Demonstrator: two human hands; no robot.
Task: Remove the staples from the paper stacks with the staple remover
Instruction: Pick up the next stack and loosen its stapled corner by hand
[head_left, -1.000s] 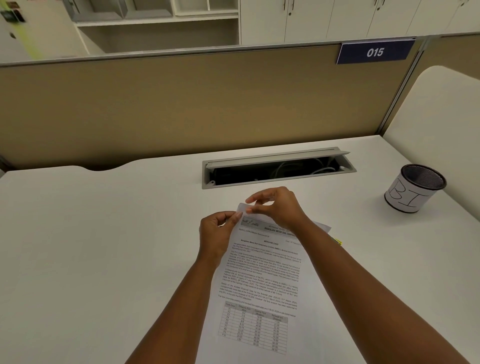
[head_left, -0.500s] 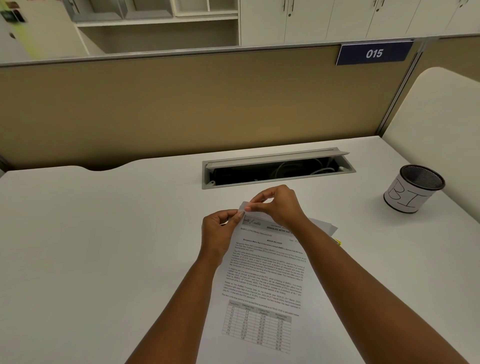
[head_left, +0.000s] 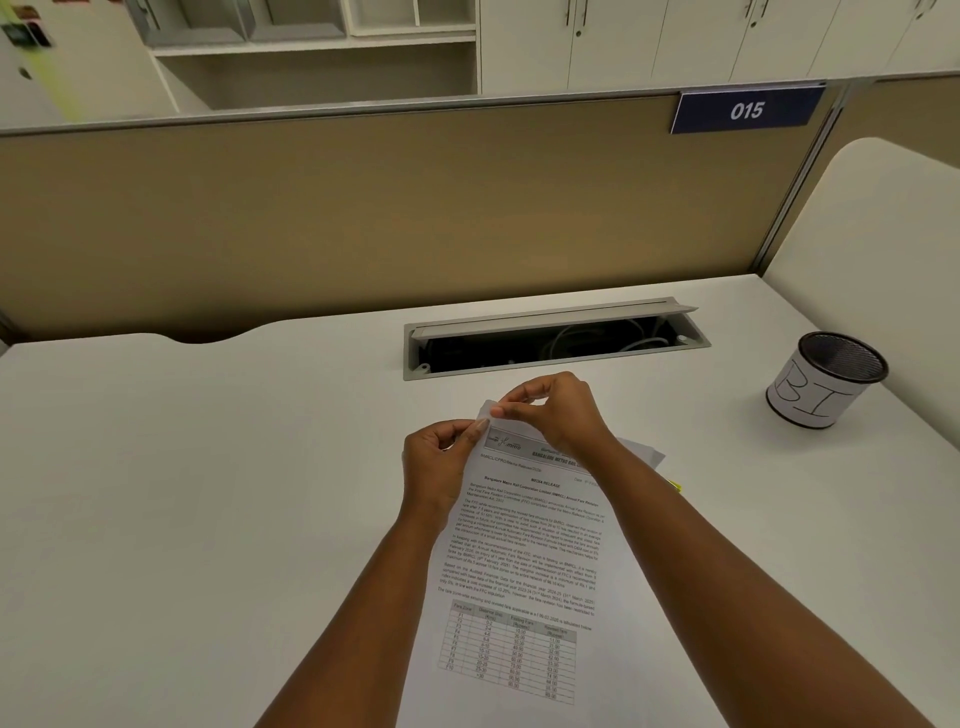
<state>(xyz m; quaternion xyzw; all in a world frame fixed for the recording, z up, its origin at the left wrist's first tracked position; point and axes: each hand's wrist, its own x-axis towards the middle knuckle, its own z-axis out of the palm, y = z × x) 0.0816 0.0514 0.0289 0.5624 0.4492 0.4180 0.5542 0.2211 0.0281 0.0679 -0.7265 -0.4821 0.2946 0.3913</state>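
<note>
Two bare forearms reach in from the near edge over a white desk (head_left: 208, 493), and between them lies the paper stack (head_left: 524, 566), angled slightly so its top leans to the right. Its top sheet is printed: a fare table of rows and columns nearest, blocks of small paragraph text above that, then a bold "MEDIA RELEASE" heading and a grey letterhead band with a logo. More white sheets fan out from under the stack's far right side, beside a sliver of yellow that is too hidden to identify. At the stack's far left corner, the left hand (head_left: 439, 462) is curled, thumb and forefinger pressed together on the paper's edge. The right hand (head_left: 558, 413) pinches the same corner from the far side, lifting a small flap of paper off the desk; its other fingers are tucked in. Whether a staple sits there cannot be told. Beyond the hands, an open grey cable tray (head_left: 556, 338) is set into the desk, cables inside. Far right stands a black mesh cup (head_left: 826, 379) wrapped in white paper lettered "BI". Behind rises a tan partition (head_left: 363, 218) bearing a blue "015" plate (head_left: 747, 110).
</note>
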